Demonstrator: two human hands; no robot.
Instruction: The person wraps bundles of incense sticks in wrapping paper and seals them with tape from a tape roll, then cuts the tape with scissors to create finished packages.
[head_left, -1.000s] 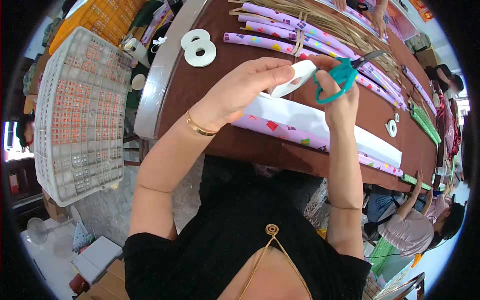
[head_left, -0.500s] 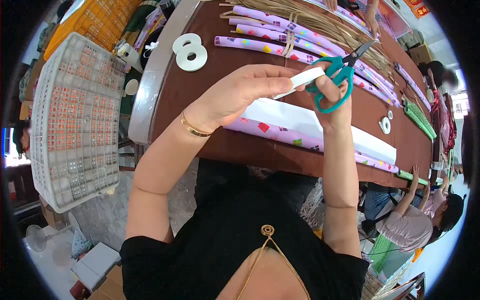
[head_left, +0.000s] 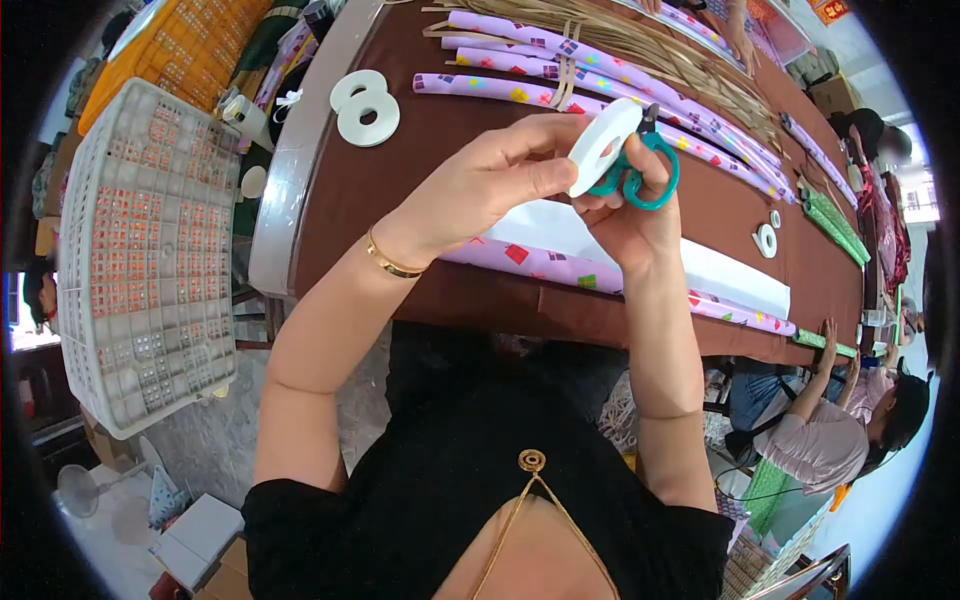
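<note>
My left hand [head_left: 520,172] pinches a white tape roll [head_left: 603,145], tilted with its face partly toward me. My right hand [head_left: 640,205] has its fingers through the teal handles of the scissors [head_left: 652,187], whose dark blades point up behind the roll. Both hands are close together above the brown table. Below them lies a purple patterned sheet with a white inner side [head_left: 735,275], partly rolled along the near edge. My forearms hide parts of it.
Two tape rolls [head_left: 368,118] lie at the table's left, and smaller ones [head_left: 765,241] at the right. Purple wrapped tubes [head_left: 500,90] and brown strips [head_left: 640,45] lie across the back. A white crate [head_left: 155,260] stands left. A co-worker [head_left: 820,435] sits at right.
The roll has turned from edge-on to show its face and hole. The scissors have dropped slightly and turned, their blades now upright and mostly behind my fingers. The view has shifted slightly.
</note>
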